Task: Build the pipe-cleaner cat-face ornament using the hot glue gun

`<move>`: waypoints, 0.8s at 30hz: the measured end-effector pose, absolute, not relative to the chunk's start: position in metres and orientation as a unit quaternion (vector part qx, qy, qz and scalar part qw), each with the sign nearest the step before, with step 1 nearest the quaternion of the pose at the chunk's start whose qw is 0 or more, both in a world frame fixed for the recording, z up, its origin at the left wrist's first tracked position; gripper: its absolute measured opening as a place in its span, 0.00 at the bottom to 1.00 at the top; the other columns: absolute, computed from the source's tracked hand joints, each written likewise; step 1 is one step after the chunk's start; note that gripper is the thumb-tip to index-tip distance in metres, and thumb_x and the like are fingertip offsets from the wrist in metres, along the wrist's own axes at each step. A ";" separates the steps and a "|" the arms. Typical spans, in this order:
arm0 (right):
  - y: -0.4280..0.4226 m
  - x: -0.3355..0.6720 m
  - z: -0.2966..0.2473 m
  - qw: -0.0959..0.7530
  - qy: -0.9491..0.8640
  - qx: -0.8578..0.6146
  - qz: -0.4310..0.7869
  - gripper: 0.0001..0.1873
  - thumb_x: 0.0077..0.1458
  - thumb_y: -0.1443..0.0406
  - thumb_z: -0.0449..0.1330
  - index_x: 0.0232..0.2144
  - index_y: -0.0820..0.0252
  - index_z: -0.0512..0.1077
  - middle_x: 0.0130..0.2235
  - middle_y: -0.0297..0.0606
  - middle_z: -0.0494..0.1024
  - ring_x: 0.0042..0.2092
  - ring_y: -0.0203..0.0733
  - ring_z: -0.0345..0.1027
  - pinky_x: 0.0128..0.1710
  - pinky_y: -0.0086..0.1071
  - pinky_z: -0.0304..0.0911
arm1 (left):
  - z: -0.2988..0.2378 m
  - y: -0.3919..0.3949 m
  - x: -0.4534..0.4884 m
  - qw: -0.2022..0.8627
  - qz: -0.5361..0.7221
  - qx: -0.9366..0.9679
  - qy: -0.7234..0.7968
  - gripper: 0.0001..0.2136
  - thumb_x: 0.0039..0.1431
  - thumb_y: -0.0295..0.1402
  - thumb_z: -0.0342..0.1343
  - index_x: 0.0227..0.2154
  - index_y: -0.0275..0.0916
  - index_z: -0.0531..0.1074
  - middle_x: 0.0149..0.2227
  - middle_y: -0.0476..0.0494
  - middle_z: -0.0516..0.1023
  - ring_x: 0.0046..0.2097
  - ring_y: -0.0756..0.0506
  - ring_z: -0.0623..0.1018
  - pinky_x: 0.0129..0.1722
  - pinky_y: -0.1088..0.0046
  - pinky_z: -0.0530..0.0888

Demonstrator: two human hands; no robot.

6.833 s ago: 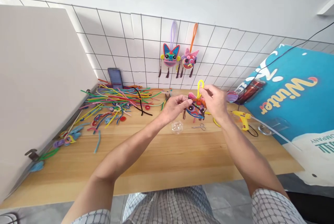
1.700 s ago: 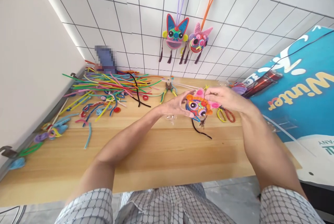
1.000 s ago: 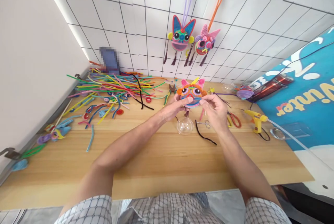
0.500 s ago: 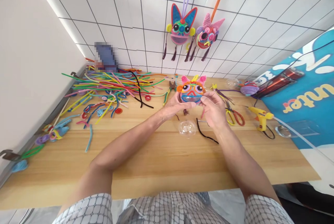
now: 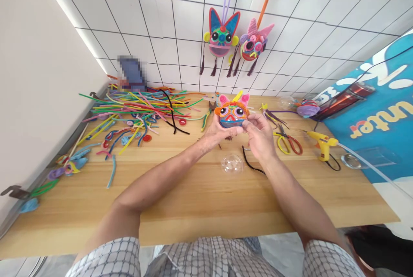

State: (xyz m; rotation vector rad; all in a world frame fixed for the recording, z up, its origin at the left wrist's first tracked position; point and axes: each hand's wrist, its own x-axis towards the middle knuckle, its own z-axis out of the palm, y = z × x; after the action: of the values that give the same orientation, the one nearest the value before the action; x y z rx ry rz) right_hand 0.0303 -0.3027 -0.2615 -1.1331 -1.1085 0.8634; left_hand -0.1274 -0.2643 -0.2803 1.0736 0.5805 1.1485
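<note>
Between my hands is a colourful animal-face ornament (image 5: pixel 232 113), with pink ears, an orange brow, big round eyes and a blue band along its lower part. My left hand (image 5: pixel 217 130) is closed around its left and lower side, thumb along the bottom. The fingers of my right hand (image 5: pixel 259 133) pinch its lower right edge. On the table just below my hands lie a clear plastic dome (image 5: pixel 232 164) and a black pipe cleaner (image 5: pixel 251 163). Pliers (image 5: pixel 208 115) with green-yellow handles lie beyond my left hand.
Many coloured pipe cleaners (image 5: pixel 145 105) are heaped at the back left. Scissors (image 5: pixel 288 141) and a yellow glue gun (image 5: pixel 322 143) lie to the right. Two finished face ornaments (image 5: pixel 222 38) hang on the tiled wall. A red cylinder (image 5: pixel 346 100) leans at the right panel.
Both hands have shifted slightly left with the ornament, which now tips a little differently, its blue band lower and more curved. The whole view has moved slightly.
</note>
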 end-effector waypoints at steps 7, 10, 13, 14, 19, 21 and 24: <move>-0.308 0.016 -0.266 0.654 -0.435 -0.485 0.383 0.24 0.44 0.53 0.76 0.36 0.52 0.68 0.26 0.25 0.69 0.26 0.33 0.61 0.26 0.29 0.61 | -0.286 -0.264 -0.130 0.636 0.524 0.486 0.290 0.37 0.44 0.49 0.81 0.54 0.40 0.73 0.53 0.41 0.82 0.53 0.41 0.82 0.54 0.66 0.77; -0.309 0.014 -0.264 0.644 -0.446 -0.492 0.380 0.24 0.45 0.52 0.76 0.35 0.52 0.68 0.26 0.26 0.69 0.26 0.34 0.61 0.26 0.29 0.61 | -0.292 -0.264 -0.128 0.641 0.524 0.480 0.290 0.34 0.47 0.50 0.79 0.53 0.41 0.74 0.52 0.41 0.83 0.51 0.42 0.82 0.52 0.67 0.77; -0.313 0.021 -0.263 0.631 -0.459 -0.495 0.382 0.22 0.47 0.51 0.75 0.35 0.53 0.70 0.27 0.27 0.71 0.27 0.35 0.63 0.27 0.30 0.62 | -0.293 -0.264 -0.127 0.658 0.527 0.458 0.282 0.34 0.47 0.50 0.78 0.53 0.41 0.75 0.51 0.43 0.83 0.49 0.43 0.82 0.52 0.68 0.77; -0.315 0.027 -0.264 0.626 -0.462 -0.499 0.380 0.22 0.48 0.51 0.75 0.35 0.53 0.71 0.28 0.28 0.71 0.27 0.35 0.63 0.26 0.30 0.61 | -0.293 -0.264 -0.127 0.665 0.525 0.450 0.282 0.34 0.47 0.50 0.78 0.53 0.41 0.75 0.50 0.43 0.84 0.49 0.43 0.82 0.51 0.68 0.77; -0.335 0.095 -0.287 0.624 -0.438 -0.570 0.305 0.19 0.50 0.51 0.73 0.35 0.55 0.73 0.30 0.31 0.74 0.29 0.36 0.65 0.29 0.31 0.63 | -0.290 -0.267 -0.127 0.701 0.495 0.425 0.287 0.37 0.43 0.52 0.78 0.55 0.42 0.75 0.44 0.44 0.84 0.39 0.45 0.82 0.37 0.72 0.76; -0.350 0.137 -0.302 0.631 -0.403 -0.617 0.244 0.20 0.48 0.50 0.73 0.35 0.55 0.73 0.31 0.33 0.75 0.30 0.38 0.66 0.32 0.33 0.64 | -0.291 -0.269 -0.126 0.700 0.498 0.423 0.286 0.37 0.43 0.52 0.78 0.55 0.42 0.75 0.42 0.45 0.84 0.36 0.47 0.80 0.33 0.73 0.75; -0.380 0.205 -0.322 0.636 -0.335 -0.691 0.071 0.22 0.48 0.48 0.70 0.36 0.54 0.71 0.37 0.39 0.77 0.38 0.46 0.71 0.41 0.41 0.69 | -0.294 -0.269 -0.125 0.695 0.507 0.417 0.293 0.36 0.42 0.50 0.79 0.53 0.42 0.76 0.44 0.46 0.84 0.38 0.47 0.81 0.34 0.74 0.76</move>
State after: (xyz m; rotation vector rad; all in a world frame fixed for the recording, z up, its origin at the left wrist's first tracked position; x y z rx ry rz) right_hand 0.2049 -0.3804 -0.3216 -1.5789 -0.7647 0.1625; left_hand -0.1246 -0.2691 -0.2939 0.9310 0.6549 1.1314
